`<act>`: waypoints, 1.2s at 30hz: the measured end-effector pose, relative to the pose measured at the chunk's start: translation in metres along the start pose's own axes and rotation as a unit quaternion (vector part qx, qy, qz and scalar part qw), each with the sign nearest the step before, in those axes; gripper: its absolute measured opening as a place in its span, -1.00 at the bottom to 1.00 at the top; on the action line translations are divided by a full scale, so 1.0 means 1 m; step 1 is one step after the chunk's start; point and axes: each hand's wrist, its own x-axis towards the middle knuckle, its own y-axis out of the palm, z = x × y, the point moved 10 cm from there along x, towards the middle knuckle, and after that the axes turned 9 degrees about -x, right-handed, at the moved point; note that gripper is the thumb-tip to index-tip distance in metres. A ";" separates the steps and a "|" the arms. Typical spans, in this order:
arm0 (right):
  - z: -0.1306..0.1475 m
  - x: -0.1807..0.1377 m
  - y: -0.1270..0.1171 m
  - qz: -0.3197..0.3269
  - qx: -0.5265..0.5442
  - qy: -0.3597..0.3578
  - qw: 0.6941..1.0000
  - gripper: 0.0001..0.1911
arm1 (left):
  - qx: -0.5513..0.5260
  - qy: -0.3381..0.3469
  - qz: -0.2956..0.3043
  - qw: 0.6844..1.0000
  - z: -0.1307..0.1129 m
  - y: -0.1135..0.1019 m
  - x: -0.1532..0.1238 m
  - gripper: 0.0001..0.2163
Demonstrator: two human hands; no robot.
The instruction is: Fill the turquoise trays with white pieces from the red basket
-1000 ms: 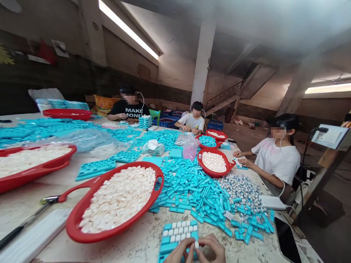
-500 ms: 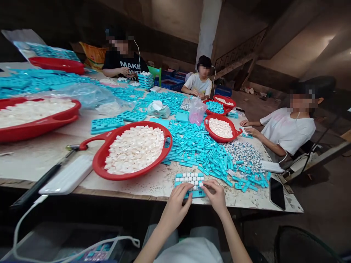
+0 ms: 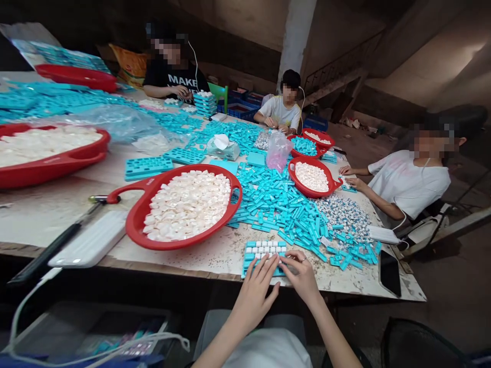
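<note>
A small blue keyboard-like board (image 3: 245,269) lies near the table's front edge, with rows of white keycaps (image 3: 266,250) set in its upper part. My left hand (image 3: 256,289) rests over the lower part, its fingers stretched out and touching the keycaps, thumb apart. At the board's right side, my right hand (image 3: 302,274) has thumb and index finger closed together. Whatever lies between those fingertips is hidden. Both hands cover much of the board's lower rows. Loose blue strips (image 3: 307,220) are heaped just beyond it.
A red basin (image 3: 134,227) of white keycaps stands left of the board. Small white-and-blue pieces (image 3: 341,214) lie to the right, near a phone (image 3: 389,272). A white power bank (image 3: 90,240) and black-handled tool (image 3: 46,255) lie left. Several co-workers sit around the table.
My left fingers have straightened and moved right over the board's lower rows. My right fingers stay at its right side; the white keycap seen there earlier is now hidden.
</note>
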 end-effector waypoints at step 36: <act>0.045 -0.029 0.016 0.008 -0.298 -0.232 0.926 -0.59 | 0.220 0.072 -0.082 0.969 -0.019 0.008 -0.006 -0.58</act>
